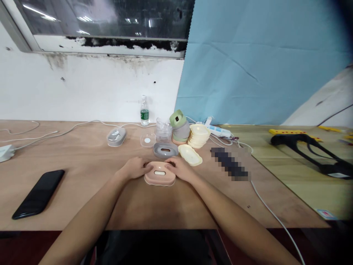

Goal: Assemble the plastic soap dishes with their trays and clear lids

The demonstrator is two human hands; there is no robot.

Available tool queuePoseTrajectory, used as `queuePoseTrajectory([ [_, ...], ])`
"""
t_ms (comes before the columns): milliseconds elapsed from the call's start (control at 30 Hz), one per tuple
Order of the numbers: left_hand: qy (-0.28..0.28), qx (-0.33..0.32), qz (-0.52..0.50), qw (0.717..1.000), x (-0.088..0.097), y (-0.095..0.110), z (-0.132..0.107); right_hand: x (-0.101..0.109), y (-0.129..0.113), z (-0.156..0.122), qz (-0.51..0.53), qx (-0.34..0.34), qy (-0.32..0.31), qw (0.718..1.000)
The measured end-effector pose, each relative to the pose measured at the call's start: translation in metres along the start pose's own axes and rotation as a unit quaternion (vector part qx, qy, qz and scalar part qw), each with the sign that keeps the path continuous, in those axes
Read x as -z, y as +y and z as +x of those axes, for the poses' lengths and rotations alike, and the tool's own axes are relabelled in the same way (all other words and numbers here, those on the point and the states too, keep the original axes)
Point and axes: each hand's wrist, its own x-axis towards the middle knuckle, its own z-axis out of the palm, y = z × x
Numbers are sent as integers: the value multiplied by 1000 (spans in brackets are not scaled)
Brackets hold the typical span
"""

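A pink oval plastic piece (158, 179) lies on the wooden table in front of me, with a slot at its centre and a pale thing (160, 173) showing in the slot. A thin clear rim shows along its near edge. My left hand (136, 168) grips its left side, the thumb on top. On the right side my right hand (180, 169) holds it the same way. Some fingertips are hidden behind the far edge. Just beyond my hands sits a grey slotted oval piece (158, 151), and a cream oval tray (191, 156) is at its right.
Behind stand stacked cream trays (198, 137), grey and green pieces (180, 130), clear pieces (163, 132) and a water bottle (144, 115). A grey oval box (116, 136) and a black phone (38, 194) lie left. A power strip (219, 131) and cables lie right.
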Motion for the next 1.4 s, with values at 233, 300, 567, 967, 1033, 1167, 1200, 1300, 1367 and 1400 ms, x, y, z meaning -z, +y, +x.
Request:
queuePoseTrajectory([
  [233, 148, 48, 88, 984, -7, -17, 21, -3, 5, 1, 17, -2, 18, 1000],
  [300, 145, 35, 106, 983, -7, -25, 32, 0, 4, 1, 18, 3, 4, 1000],
  [567, 150, 62, 139, 977, -6, -37, 31, 3, 2, -1, 22, 8, -18, 1000],
  [967, 305, 14, -305, 902, -1, 6, 12, 10, -3, -4, 56, -29, 122, 991],
  [1033, 239, 6, -356, 903, -7, 12, 13, 11, -1, -4, 75, -30, 121, 989],
  [1167, 178, 0, -332, 926, -8, 14, 10, 11, 0, -3, 108, -51, 150, 981],
  [1200, 171, 0, -311, 935, -7, 14, 9, 11, 0, -3, 117, -57, 151, 980],
  [1300, 149, 7, -225, 963, -1, 13, 6, 11, -2, -2, 130, -57, 131, 981],
  [1367, 130, 4, -168, 977, 2, 13, 5, 11, -1, -2, 126, -57, 120, 983],
  [1400, 119, -3, -147, 982, 3, 13, 5, 11, -1, -2, 123, -58, 112, 984],
])
